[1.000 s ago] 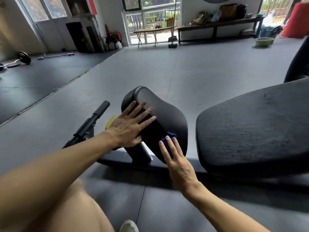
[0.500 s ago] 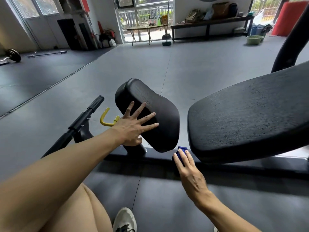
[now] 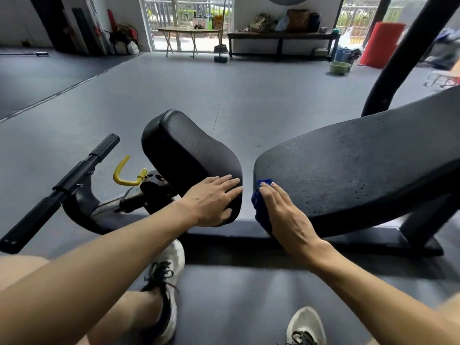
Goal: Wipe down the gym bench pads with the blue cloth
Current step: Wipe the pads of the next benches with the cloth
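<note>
A small black seat pad [image 3: 189, 155] tilts upward at centre left. My left hand [image 3: 214, 200] rests flat on its near lower corner, fingers straight. To the right lies the long black back pad [image 3: 361, 170], its surface speckled. My right hand [image 3: 281, 210] presses the blue cloth [image 3: 260, 205] against the near left edge of that long pad, fingers extended over the cloth. Most of the cloth is hidden under the palm.
A black handle bar [image 3: 74, 178] and a yellow adjustment hook [image 3: 123, 174] stick out left of the seat pad. The bench's black base rail [image 3: 348, 239] runs along the floor. A curved black frame post [image 3: 403, 53] rises at right. My shoes [image 3: 169, 272] stand on the grey floor.
My right hand with the cloth rose from below the gap between the pads onto the long pad's left edge. My left hand slid down to the seat pad's lower corner.
</note>
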Demonstrator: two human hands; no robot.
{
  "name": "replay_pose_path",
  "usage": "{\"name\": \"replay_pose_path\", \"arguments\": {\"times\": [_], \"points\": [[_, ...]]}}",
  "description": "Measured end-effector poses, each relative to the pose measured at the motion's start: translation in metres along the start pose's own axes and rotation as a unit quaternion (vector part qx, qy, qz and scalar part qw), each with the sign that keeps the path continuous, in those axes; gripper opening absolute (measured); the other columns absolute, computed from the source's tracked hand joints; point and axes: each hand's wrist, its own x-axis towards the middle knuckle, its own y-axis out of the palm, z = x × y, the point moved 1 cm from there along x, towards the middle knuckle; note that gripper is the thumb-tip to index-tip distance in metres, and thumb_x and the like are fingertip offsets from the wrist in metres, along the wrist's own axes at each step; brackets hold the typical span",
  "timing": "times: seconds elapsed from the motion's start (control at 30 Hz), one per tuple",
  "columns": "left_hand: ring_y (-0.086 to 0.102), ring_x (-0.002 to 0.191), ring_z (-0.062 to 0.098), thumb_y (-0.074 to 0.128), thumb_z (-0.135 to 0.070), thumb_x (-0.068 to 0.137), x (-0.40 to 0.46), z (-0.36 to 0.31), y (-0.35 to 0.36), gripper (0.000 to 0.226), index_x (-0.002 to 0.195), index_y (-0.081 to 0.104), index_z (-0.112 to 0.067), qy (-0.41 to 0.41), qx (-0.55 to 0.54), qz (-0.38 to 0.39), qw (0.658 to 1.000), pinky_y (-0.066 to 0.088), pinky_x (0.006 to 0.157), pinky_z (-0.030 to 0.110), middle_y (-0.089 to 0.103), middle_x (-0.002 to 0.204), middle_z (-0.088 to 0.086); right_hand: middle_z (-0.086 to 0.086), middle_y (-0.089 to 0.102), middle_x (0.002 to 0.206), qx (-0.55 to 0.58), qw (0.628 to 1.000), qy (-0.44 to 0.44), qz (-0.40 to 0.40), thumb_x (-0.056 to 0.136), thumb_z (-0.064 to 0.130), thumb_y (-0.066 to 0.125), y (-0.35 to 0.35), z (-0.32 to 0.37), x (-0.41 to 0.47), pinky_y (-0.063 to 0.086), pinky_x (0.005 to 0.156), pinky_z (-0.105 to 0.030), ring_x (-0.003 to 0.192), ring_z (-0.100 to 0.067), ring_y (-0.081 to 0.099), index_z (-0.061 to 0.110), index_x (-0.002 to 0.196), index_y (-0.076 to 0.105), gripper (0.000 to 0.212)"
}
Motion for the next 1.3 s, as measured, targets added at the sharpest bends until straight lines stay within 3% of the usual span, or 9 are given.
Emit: {"name": "replay_pose_path", "arguments": {"times": [0.07, 0.2, 0.33, 0.63, 0.77, 0.83, 0.93, 1.07, 1.3], "points": [[0.014, 0.157, 0.022, 0.045, -0.041, 0.101, 0.026, -0.009, 0.008, 0.067, 0.161, 0.023, -0.02, 0.016, -0.055, -0.03, 0.998, 0.015, 0.127, 0.035, 0.019, 0.169, 0.005, -0.012, 0.049, 0.148, -0.028, 0.999, 0.007, 0.017, 0.091, 0.008, 0.035, -0.011, -0.018, 0.006, 0.048, 0.103, -0.037, 0.144, -0.032, 0.04, 0.003, 0.141, 0.043, 0.052], [0.016, 0.156, 0.024, 0.044, -0.039, 0.103, 0.074, -0.02, 0.023, 0.066, 0.162, 0.022, -0.018, 0.053, -0.081, -0.044, 0.994, 0.018, 0.126, 0.035, 0.02, 0.169, 0.008, -0.014, 0.055, 0.141, -0.077, 0.995, 0.025, 0.057, 0.077, -0.012, 0.06, -0.02, -0.048, 0.024, 0.052, 0.103, -0.038, 0.137, -0.033, 0.048, 0.002, 0.134, 0.048, 0.06], [0.014, 0.157, 0.024, 0.046, -0.035, 0.103, 0.093, -0.017, 0.033, 0.066, 0.162, 0.022, -0.016, 0.062, -0.113, -0.031, 0.991, 0.018, 0.125, 0.035, 0.019, 0.169, 0.007, -0.013, 0.058, 0.136, -0.131, 0.989, 0.008, 0.067, 0.072, -0.013, 0.058, -0.025, -0.063, 0.021, 0.047, 0.106, -0.036, 0.128, -0.033, 0.054, 0.003, 0.127, 0.056, 0.057], [0.018, 0.156, 0.024, 0.048, -0.034, 0.102, 0.092, -0.002, 0.048, 0.064, 0.16, 0.026, -0.015, 0.11, -0.087, 0.002, 0.99, 0.022, 0.122, 0.034, 0.022, 0.168, 0.007, -0.013, 0.062, 0.118, -0.175, 0.975, 0.07, 0.118, 0.082, 0.031, 0.055, 0.029, -0.007, -0.002, 0.053, 0.086, -0.043, 0.112, -0.033, 0.056, 0.012, 0.105, 0.062, 0.031], [0.03, 0.149, 0.022, 0.052, -0.033, 0.1, 0.094, -0.001, 0.045, 0.054, 0.149, 0.04, -0.015, 0.1, -0.09, 0.025, 0.991, 0.04, 0.114, 0.04, 0.035, 0.158, 0.005, -0.015, 0.065, 0.119, -0.159, 0.966, 0.165, 0.118, 0.073, 0.039, 0.082, 0.054, 0.005, 0.004, 0.057, 0.088, -0.043, 0.122, -0.035, 0.059, 0.012, 0.096, 0.063, 0.04], [0.033, 0.146, 0.022, 0.055, -0.033, 0.099, 0.097, -0.001, 0.045, 0.051, 0.145, 0.045, -0.016, 0.098, -0.094, 0.028, 0.99, 0.043, 0.111, 0.042, 0.039, 0.154, 0.004, -0.014, 0.066, 0.12, -0.162, 0.968, 0.154, 0.118, 0.067, 0.027, 0.089, 0.065, 0.005, 0.007, 0.057, 0.092, -0.041, 0.122, -0.034, 0.06, 0.01, 0.101, 0.065, 0.045], [0.036, 0.143, 0.021, 0.056, -0.031, 0.097, 0.103, -0.004, 0.048, 0.047, 0.141, 0.047, -0.017, 0.098, -0.111, 0.032, 0.988, 0.044, 0.111, 0.04, 0.041, 0.152, 0.003, -0.015, 0.055, 0.14, -0.135, 0.98, 0.104, 0.103, 0.086, 0.013, 0.07, 0.071, 0.004, 0.004, 0.046, 0.108, -0.04, 0.134, -0.032, 0.05, 0.005, 0.131, 0.058, 0.048], [0.02, 0.155, 0.021, 0.052, -0.019, 0.098, 0.104, -0.009, 0.055, 0.065, 0.157, 0.027, -0.011, 0.096, -0.118, 0.043, 0.987, 0.038, 0.117, 0.041, 0.021, 0.167, 0.007, -0.02, 0.053, 0.144, -0.18, 0.975, 0.08, 0.102, 0.095, 0.006, 0.047, 0.058, -0.007, -0.007, 0.044, 0.11, -0.042, 0.136, -0.035, 0.047, -0.001, 0.141, 0.051, 0.046], [0.012, 0.157, 0.023, 0.035, -0.018, 0.102, 0.094, -0.012, 0.061, 0.068, 0.163, 0.006, -0.011, 0.11, -0.058, 0.05, 0.991, 0.032, 0.119, 0.041, 0.003, 0.171, 0.009, -0.013, 0.063, 0.135, -0.257, 0.944, 0.201, 0.04, 0.086, 0.013, 0.075, 0.01, -0.047, -0.016, 0.044, 0.104, -0.04, 0.137, -0.031, 0.05, 0.005, 0.124, 0.065, 0.04]]}}
